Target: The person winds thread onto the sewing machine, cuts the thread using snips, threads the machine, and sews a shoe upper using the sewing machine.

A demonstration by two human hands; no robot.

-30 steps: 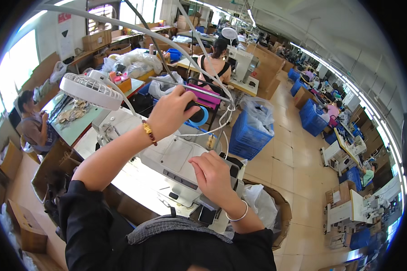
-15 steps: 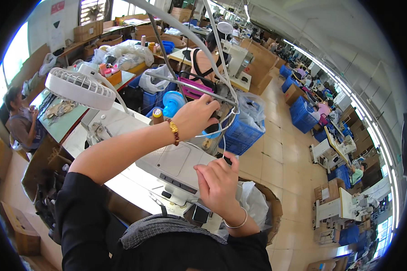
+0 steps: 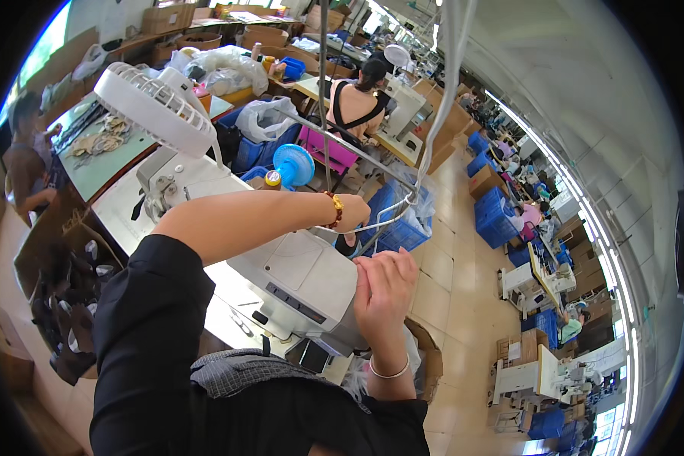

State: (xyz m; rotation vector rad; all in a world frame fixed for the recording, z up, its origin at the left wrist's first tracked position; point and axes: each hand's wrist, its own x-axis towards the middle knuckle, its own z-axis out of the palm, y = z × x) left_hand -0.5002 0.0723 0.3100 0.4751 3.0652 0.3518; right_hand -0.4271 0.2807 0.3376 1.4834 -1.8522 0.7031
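Note:
My left hand (image 3: 354,213) reaches over the sewing machine (image 3: 296,277) to its far side. Its fingers curl downward and are mostly hidden; just below them is a dark, rounded thing (image 3: 347,245), whose kind I cannot make out. My right hand (image 3: 387,289) is raised at the machine's right end, fingers drawn together beside a thin white cord. Whatever it pinches, if anything, is hidden. A metal thread stand (image 3: 391,209) with white cords stands between and beyond the hands. A brown thread spool (image 3: 273,180) sits beyond my left forearm.
A white fan (image 3: 156,110) rises at the machine's left. Past the machine are a blue fan (image 3: 292,166) and a blue crate (image 3: 403,224) with plastic bags. A cardboard box (image 3: 425,357) is at my right. One person (image 3: 353,106) sits ahead, another (image 3: 30,156) at left.
My left hand has moved down behind the machine, and the dark thing now shows below it. My right hand has shifted slightly, its fingers closer together. The head view has turned a little.

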